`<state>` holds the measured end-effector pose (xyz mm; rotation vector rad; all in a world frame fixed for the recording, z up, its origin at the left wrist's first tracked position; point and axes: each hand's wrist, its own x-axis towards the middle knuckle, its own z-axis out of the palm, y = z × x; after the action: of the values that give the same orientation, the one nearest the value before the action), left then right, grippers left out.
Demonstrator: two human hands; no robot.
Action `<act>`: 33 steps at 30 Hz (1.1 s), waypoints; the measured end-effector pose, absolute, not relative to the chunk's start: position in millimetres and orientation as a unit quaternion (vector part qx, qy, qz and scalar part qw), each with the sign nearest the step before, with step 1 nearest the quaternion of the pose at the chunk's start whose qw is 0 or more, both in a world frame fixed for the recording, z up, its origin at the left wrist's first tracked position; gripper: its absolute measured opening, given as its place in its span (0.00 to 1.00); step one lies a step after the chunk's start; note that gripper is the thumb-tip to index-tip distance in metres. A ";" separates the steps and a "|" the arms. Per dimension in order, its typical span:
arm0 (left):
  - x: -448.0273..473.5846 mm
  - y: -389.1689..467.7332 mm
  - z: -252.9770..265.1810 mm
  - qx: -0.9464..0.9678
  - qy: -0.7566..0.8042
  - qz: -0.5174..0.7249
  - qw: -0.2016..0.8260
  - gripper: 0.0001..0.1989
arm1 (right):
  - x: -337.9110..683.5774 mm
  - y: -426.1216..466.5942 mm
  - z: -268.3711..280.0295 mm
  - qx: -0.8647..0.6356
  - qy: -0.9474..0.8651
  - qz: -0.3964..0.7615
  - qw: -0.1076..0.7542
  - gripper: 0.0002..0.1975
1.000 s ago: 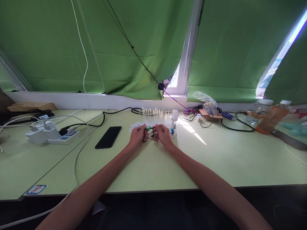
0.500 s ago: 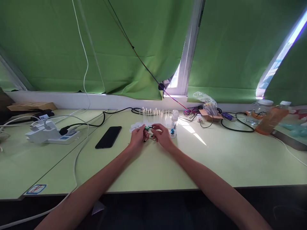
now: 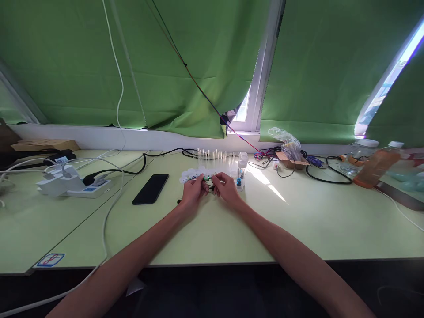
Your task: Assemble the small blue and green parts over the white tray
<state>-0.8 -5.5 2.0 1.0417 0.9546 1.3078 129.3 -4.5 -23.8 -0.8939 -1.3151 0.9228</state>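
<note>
Over the middle of the table, my left hand (image 3: 192, 191) pinches a small green part (image 3: 207, 178) between thumb and fingers. My right hand (image 3: 226, 187) is closed at the right end of that same part, its fingertips pressed together. The part's exact kind is too small to tell. Below it, between the hands, small dark and pale bits show, partly hidden by fingers. Right behind the hands lie round clear containers (image 3: 188, 174) with small things in them. Just right of my right hand stand stacked clear containers (image 3: 241, 170), with something blue inside.
A black phone (image 3: 150, 189) lies left of my hands. Farther left is a white power strip (image 3: 89, 191) with plugs and cables. At the back right are an open cardboard box (image 3: 291, 162), black cables and an orange-brown bottle (image 3: 376, 167). A white cable (image 3: 105, 221) crosses the table's front edge.
The view has shifted slightly. Both hands keep hold of the green part, with a small change in finger position. A small black thing now shows beside my left wrist.
</note>
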 end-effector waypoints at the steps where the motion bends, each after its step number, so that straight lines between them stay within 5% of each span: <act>1: -0.9 -4.7 1.3 0.442 0.407 0.556 0.575 0.18 | 129.2 -4.3 -23.7 -0.392 -0.568 0.397 0.605 0.20; 14: -2.1 1.6 -5.5 0.447 0.393 0.540 0.595 0.16 | 129.3 0.0 -24.0 -0.395 -0.530 0.451 0.600 0.28; 33: 0.2 -4.3 2.2 0.406 0.421 0.559 0.588 0.15 | 126.9 -1.0 -25.8 -0.391 -0.546 0.423 0.608 0.20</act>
<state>0.2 -4.3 2.2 0.9453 0.9805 1.3036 126.9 -1.0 -25.8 -0.9030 -1.2623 0.9771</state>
